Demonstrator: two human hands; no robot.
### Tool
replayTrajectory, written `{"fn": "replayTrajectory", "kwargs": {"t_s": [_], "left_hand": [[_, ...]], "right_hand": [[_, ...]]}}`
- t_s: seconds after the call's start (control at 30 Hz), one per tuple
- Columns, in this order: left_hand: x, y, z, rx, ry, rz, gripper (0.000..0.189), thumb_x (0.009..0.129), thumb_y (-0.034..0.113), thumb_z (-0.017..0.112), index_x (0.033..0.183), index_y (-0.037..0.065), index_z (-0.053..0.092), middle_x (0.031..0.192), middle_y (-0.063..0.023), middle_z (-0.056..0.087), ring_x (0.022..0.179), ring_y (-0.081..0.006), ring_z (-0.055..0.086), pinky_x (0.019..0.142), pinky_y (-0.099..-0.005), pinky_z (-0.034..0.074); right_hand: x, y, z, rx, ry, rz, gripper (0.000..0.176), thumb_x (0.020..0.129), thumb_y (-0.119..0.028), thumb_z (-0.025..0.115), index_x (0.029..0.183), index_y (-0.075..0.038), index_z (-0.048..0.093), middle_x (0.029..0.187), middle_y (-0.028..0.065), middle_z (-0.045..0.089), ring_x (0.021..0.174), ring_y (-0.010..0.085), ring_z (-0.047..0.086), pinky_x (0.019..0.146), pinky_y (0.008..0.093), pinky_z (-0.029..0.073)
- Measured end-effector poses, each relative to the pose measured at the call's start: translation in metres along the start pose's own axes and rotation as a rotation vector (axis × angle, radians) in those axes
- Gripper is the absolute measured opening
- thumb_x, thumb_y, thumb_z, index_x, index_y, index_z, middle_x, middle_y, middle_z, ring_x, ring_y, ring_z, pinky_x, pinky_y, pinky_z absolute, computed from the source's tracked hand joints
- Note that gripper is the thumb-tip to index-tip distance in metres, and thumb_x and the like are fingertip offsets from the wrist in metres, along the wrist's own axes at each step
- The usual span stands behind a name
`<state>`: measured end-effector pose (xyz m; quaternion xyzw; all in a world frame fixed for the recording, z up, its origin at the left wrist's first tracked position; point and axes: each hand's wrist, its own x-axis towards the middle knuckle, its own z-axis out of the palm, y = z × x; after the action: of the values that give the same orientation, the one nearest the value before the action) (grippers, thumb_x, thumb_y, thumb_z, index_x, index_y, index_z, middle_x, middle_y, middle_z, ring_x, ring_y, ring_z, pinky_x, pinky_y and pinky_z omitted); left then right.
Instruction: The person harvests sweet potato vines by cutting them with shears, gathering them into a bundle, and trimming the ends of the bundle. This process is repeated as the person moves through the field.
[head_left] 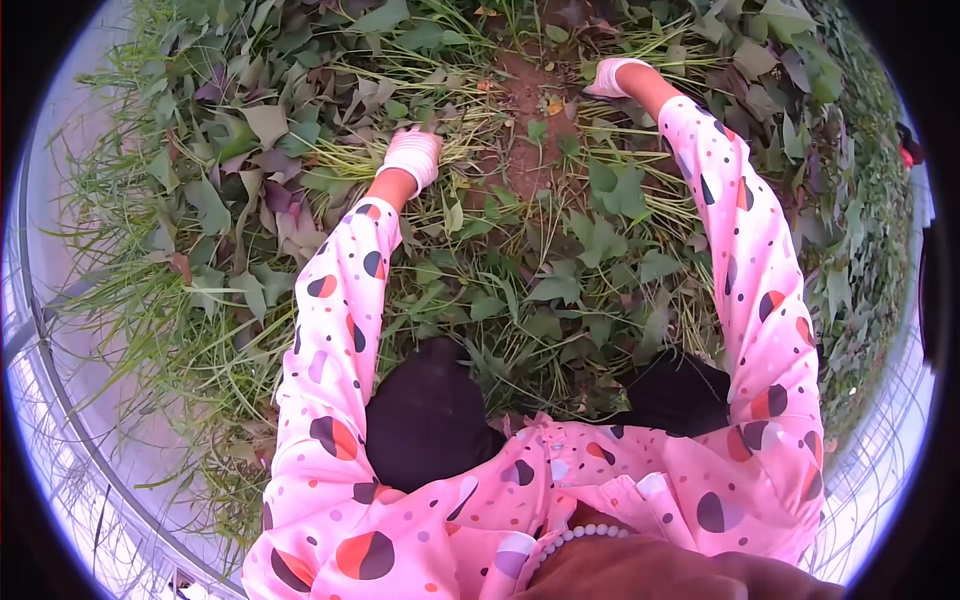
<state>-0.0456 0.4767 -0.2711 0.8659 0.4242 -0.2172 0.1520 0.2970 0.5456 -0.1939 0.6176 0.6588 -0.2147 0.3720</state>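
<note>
My left hand (413, 155), in a pale striped glove or wrap, is down among the vines left of a bare soil strip. It looks closed around a bundle of yellow-green vine stems (345, 158) that fan out on its left side; its fingertips are hidden. Farther forward on the right, my right hand (612, 78), covered in similar pale cloth, reaches into the right-hand vines (680, 58). Leaves and the hand's own back hide most of its fingers, so its grip does not show. Broad green and purplish leaves (268, 125) surround the left hand.
Reddish-brown soil (530, 120) shows between the two vine masses. Long grass (130, 290) edges the left side, beside a pale sheet (75, 200) and thin curved bars. My dark-clad knees (430, 415) rest in low leaves. Dense foliage (865, 200) continues on the right.
</note>
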Motion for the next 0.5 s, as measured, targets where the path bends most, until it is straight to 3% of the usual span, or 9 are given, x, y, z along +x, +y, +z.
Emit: {"fn": "replayTrajectory", "kwargs": {"t_s": [0.4,0.5], "left_hand": [[0.0,-0.002,-0.007,-0.028,0.022,-0.005,0.023,0.074,0.01,0.06,0.096,0.007,0.069,0.105,-0.0148,0.067,0.107,-0.0277,0.059,0.093,-0.0397,0.044],[0.001,-0.001,-0.009,-0.046,-0.045,0.011,0.031,0.073,0.009,0.06,0.103,0.007,0.066,0.109,-0.018,0.064,0.107,-0.0318,0.059,0.096,-0.0423,0.043]], "right_hand": [[0.012,-0.006,0.011,0.115,0.141,0.069,0.053,0.082,-0.046,0.053,0.105,0.0,0.066,0.107,0.0194,0.065,0.098,0.0358,0.062,0.087,0.0408,0.049],[0.01,-0.005,0.021,0.134,0.161,0.06,0.047,0.084,-0.042,0.055,0.102,0.0,0.067,0.105,0.021,0.065,0.098,0.0366,0.062,0.085,0.0422,0.049]]}}
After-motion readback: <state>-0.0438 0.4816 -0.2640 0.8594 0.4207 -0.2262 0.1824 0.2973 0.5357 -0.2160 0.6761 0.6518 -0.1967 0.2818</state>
